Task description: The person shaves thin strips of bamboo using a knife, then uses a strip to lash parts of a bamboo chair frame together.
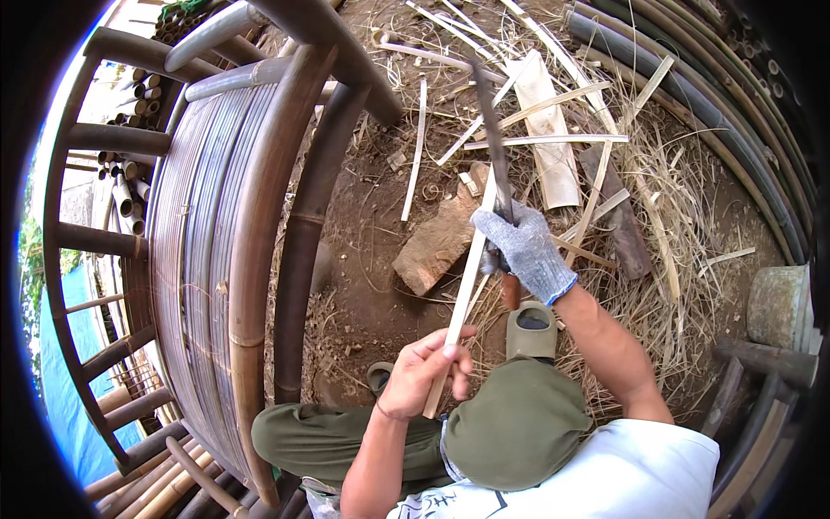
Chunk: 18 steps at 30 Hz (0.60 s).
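My bare left hand is closed round the lower end of a pale, narrow bamboo strip. The strip slants up and away from me, its far part lying against a long dark knife. My right hand, in a grey knitted glove with a blue cuff, grips that knife, with the blade pointing away from me. Below the glove an orange-brown piece, apparently the knife's handle, shows in part. The contact between blade and strip is partly hidden by the glove.
A rough wooden block lies on the dirt beyond my knees. Loose bamboo strips and fine shavings litter the ground. A dark bamboo bench stands at left; long bamboo poles line the right.
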### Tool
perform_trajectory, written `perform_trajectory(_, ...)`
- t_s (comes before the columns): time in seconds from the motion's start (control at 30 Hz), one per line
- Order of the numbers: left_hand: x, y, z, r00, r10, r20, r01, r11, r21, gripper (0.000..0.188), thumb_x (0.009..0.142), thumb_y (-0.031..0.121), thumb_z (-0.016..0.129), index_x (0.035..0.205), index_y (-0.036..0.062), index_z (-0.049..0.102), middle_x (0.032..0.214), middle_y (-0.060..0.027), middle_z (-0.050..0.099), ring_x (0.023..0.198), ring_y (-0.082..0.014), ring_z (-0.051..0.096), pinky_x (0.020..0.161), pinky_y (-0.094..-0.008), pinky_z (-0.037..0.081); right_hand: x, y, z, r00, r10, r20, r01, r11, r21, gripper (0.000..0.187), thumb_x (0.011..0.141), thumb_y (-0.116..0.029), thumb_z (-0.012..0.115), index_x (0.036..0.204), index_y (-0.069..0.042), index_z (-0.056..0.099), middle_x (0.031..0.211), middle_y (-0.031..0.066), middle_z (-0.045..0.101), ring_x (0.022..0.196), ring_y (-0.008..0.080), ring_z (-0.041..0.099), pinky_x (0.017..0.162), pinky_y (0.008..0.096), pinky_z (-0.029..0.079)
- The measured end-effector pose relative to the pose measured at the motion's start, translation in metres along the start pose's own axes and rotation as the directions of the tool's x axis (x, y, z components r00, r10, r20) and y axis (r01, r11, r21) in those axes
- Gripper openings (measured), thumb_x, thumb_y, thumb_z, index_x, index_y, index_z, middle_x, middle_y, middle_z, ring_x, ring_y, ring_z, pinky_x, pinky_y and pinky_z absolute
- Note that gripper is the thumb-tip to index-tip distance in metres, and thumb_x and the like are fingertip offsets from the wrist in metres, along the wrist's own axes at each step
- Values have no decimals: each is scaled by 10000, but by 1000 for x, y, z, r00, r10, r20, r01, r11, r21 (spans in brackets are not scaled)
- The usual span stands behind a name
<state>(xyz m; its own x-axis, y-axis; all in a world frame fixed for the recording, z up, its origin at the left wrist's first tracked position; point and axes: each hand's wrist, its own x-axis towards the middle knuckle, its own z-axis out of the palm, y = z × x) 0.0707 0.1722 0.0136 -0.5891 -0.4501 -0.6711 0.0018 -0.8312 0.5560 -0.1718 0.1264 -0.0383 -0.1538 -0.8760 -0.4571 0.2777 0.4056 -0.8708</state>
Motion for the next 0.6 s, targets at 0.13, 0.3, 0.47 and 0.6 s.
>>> perform_trajectory(0.13, -6, 19, 11, 918, 162, -361, -49, 951, 304, 374, 1036, 176, 611, 1344, -36, 602, 868, -16, 632, 585, -38, 501, 486, -196, 420, -13, 14, -3, 841, -514, 167, 468, 539, -700, 444, 948, -484, 677, 813, -67, 605, 650, 161, 606, 572, 314, 643, 535, 427, 510)
perform_trajectory(0.3, 0, 8, 5, 859, 351, -374, -132, 856, 501, 264, 1059, 225, 583, 951, -6, 650, 615, 44, 501, 523, -29, 413, 460, -206, 312, -45, 31, 6, 792, -433, 431, 572, 281, -770, 558, 832, -638, 704, 816, -86, 627, 716, 119, 647, 656, 341, 674, 600, 444, 536)
perform_trajectory(0.47, -10, 4, 9, 874, 320, -367, -119, 872, 475, 336, 1062, 214, 574, 1298, -17, 636, 768, 35, 553, 571, -20, 431, 483, -194, 350, -24, 29, 0, 809, -466, 358, 518, 279, -808, 588, 882, -673, 631, 828, -88, 619, 663, 131, 613, 619, 313, 669, 558, 438, 533)
perform_trajectory(0.6, -47, -17, 13, 931, 204, -303, -63, 907, 417, 386, 1059, 182, 565, 1386, -22, 589, 818, 10, 600, 560, -24, 453, 490, -184, 381, 31, 11, -76, 951, -262, -163, 14, 564, -826, 712, 1017, -660, 407, 791, -32, 655, 585, 163, 622, 530, 306, 666, 474, 426, 525)
